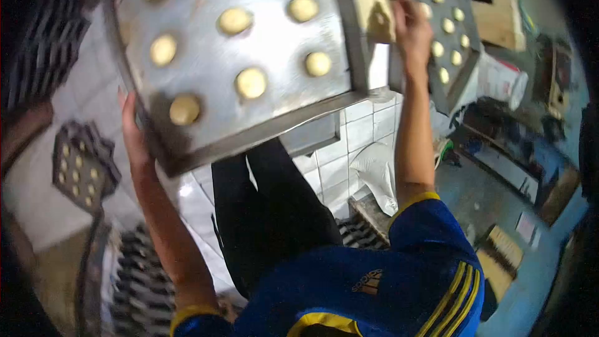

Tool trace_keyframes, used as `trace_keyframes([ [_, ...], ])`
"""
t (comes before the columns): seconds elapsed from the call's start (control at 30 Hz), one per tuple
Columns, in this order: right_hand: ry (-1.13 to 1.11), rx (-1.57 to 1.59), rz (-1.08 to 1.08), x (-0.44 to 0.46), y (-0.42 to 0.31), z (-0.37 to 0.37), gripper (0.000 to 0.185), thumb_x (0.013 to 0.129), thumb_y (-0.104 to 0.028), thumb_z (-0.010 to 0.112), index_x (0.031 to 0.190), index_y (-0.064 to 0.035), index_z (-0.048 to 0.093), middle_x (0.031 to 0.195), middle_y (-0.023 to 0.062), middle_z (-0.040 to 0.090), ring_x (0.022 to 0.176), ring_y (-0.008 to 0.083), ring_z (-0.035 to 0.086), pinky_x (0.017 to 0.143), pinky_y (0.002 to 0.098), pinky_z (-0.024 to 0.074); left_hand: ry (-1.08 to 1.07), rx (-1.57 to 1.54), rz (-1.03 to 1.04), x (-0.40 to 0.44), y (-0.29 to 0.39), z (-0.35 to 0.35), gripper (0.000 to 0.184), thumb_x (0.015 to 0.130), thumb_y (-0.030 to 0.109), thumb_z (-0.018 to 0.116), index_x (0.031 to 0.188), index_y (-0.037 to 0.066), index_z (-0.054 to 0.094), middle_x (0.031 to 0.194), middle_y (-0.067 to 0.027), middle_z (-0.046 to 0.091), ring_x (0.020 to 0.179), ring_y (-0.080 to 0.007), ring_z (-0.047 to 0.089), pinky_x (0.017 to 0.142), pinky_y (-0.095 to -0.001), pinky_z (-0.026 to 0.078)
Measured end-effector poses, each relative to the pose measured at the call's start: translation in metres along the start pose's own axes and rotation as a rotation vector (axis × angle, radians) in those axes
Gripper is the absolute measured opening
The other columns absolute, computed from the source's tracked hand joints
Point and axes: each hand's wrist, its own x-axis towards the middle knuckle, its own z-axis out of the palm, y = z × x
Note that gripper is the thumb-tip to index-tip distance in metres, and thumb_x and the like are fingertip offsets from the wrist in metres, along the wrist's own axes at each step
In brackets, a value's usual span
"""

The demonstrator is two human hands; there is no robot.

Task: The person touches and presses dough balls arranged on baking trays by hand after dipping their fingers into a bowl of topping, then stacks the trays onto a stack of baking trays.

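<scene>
A metal baking tray [206,31] with a raised rim fills the upper middle, tilted, with several round pale dough pieces [251,83] spaced in rows on it. My left hand [133,128] grips its lower left edge, with part of the fingers hidden behind the rim. To the right of the tray, my right hand [413,28] has its fingers curled at the edge of a flat, pale, dough-like piece [373,3] that carries a dark shadow. The fingers are slightly blurred, and what they pinch, if anything, does not show.
A second tray [458,90] of dough pieces lies beyond my right hand. Another tray with dough pieces [78,171] is at the left. Dark ridged racks [146,274] stand at lower left. A white sack [377,171] rests by the tiled wall [359,112]. A white bucket [502,81] is at right.
</scene>
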Motion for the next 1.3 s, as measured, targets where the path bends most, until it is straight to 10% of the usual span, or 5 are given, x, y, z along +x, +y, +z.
trace_keyframes([
  [0.17,-0.143,-0.265,-0.039,0.009,0.015,0.001,0.026,0.096,-0.025,0.072,0.11,-0.0052,0.08,0.107,0.0217,0.075,0.097,0.0428,0.073,0.089,0.0475,0.0579,-0.038,-0.088,-0.026,0.016,-0.017,-0.026,0.066,0.111,0.04,0.051,0.166,0.008,0.033,0.151,-0.011,0.054,0.136,-0.0263,0.054,0.116,-0.0388,0.041],
  [0.5,-0.119,-0.22,0.083,0.019,0.019,-0.002,0.028,0.093,-0.034,0.077,0.106,-0.0093,0.083,0.098,0.0175,0.079,0.091,0.0393,0.075,0.084,0.0474,0.0589,-0.031,-0.033,0.019,0.009,-0.008,-0.018,0.068,0.11,0.044,0.052,0.167,0.011,0.031,0.156,-0.0102,0.051,0.139,-0.0278,0.053,0.118,-0.0433,0.04],
  [0.9,-0.287,0.671,0.544,-0.007,-0.028,-0.027,0.039,0.096,-0.032,0.081,0.12,-0.0017,0.079,0.107,0.0035,0.079,0.098,0.0089,0.069,0.086,0.0264,0.0532,0.017,-0.012,0.037,0.005,-0.007,-0.011,0.063,0.109,0.045,0.053,0.16,0.009,0.042,0.151,-0.0097,0.056,0.137,-0.0272,0.055,0.118,-0.0418,0.041],
  [1.23,-0.447,0.244,0.032,-0.087,-0.096,0.005,0.016,0.092,-0.015,0.081,0.106,-0.0069,0.083,0.095,0.0108,0.079,0.085,0.0254,0.073,0.077,0.0359,0.0562,-0.029,-0.021,0.129,-0.007,0.003,0.01,0.051,0.11,0.04,0.053,0.146,0.003,0.055,0.135,-0.0098,0.063,0.121,-0.0244,0.062,0.108,-0.0385,0.046],
  [1.3,-0.423,0.14,-0.078,-0.093,-0.089,0.014,0.016,0.09,-0.015,0.081,0.104,-0.0077,0.083,0.094,0.0097,0.078,0.085,0.027,0.071,0.076,0.0374,0.0567,-0.068,0.01,0.107,-0.004,0.001,0.002,0.063,0.11,0.039,0.051,0.164,0.009,0.034,0.149,-0.0122,0.055,0.133,-0.0265,0.057,0.116,-0.0395,0.041],
])
